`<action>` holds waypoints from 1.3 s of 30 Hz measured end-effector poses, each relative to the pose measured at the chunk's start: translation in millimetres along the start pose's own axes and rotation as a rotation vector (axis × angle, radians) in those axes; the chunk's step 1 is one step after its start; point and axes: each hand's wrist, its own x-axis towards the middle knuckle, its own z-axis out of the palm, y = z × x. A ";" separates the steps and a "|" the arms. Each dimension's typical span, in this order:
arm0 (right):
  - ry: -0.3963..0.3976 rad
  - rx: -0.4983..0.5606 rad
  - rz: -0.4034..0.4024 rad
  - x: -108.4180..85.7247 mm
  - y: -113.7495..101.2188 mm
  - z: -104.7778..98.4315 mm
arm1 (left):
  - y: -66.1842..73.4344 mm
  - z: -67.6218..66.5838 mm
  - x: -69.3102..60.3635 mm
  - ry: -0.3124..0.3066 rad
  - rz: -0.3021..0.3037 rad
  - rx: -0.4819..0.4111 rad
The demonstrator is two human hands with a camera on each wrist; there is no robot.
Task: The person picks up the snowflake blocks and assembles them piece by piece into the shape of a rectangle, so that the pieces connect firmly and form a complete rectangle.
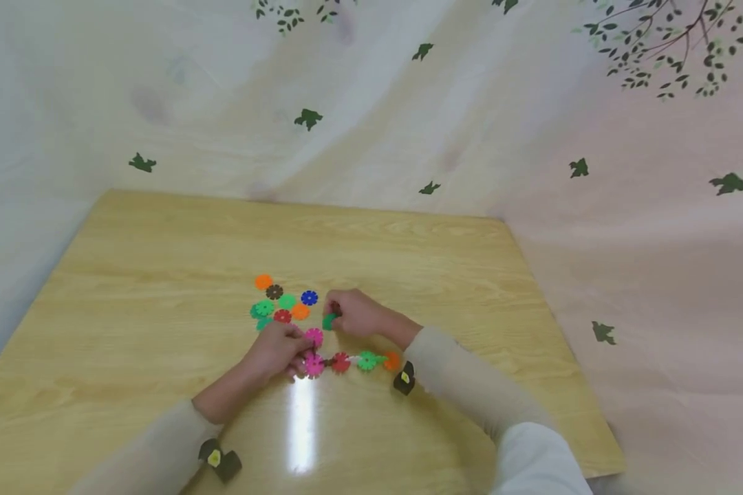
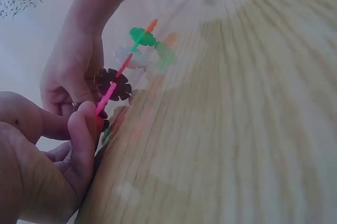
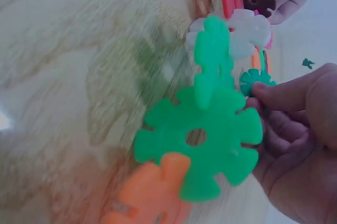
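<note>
My left hand (image 1: 277, 349) pinches the pink end of a chain of slotted plastic flower discs. Its pink disc (image 1: 314, 365) is at the fingertips, followed rightward by brown, red (image 1: 340, 362), white, green (image 1: 367, 360) and orange (image 1: 392, 361) ones. A second pink disc (image 1: 314, 336) shows just above the fingers; whether it is joined on cannot be told. Between thumb and fingers, my right hand (image 1: 360, 313) holds a dark green disc (image 3: 255, 81), up and right of the chain's pink end. Something brown shows by those fingers in the head view, partly hidden.
Loose discs lie beyond the left hand: orange (image 1: 263, 282), brown (image 1: 274, 292), blue (image 1: 309, 298), red (image 1: 282, 316) and several green ones (image 1: 263, 308). The wooden table (image 1: 161, 275) meets a printed cloth backdrop (image 1: 371, 103) behind.
</note>
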 end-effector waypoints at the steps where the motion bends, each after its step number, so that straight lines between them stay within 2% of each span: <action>1: 0.015 0.034 -0.011 0.0 -0.5 0.4 | -0.5 0.0 0.0 -0.003 -0.001 -0.001; 3: 0.041 0.088 -0.044 0.4 -1.7 1.6 | -1.1 -0.3 -0.4 -0.008 -0.001 -0.009; 5: 0.061 0.090 -0.095 1.2 -3.7 2.7 | -2.1 -0.8 -0.2 -0.007 -0.001 -0.012; 11: 0.098 -0.072 -0.289 3.6 -10.2 2.1 | -3.3 -2.1 2.5 0.002 0.033 -0.024; 17: 0.136 -0.196 -0.529 5.0 -14.4 -0.7 | -4.9 -1.2 5.8 0.005 0.067 -0.005; 21: 0.148 -0.239 -0.617 6.2 -15.2 0.5 | -5.4 0.9 4.3 0.041 0.069 0.031; 26: 0.188 -0.242 -0.660 8.2 -12.7 5.6 | -4.7 4.6 0.9 0.102 0.041 0.029; 29: 0.200 -0.195 -0.669 10.0 -10.7 8.8 | -5.4 5.9 0.8 0.126 0.029 0.029; 34: 0.175 -0.121 -0.672 11.1 -10.9 10.4 | -7.5 6.4 0.8 0.126 0.039 0.044; 37: 0.125 -0.130 -0.621 11.2 -13.1 5.9 | -7.9 6.1 1.5 0.103 0.042 0.031; 39: 0.099 -0.134 -0.528 14.3 -14.6 1.1 | -6.9 5.3 1.6 0.079 0.040 0.018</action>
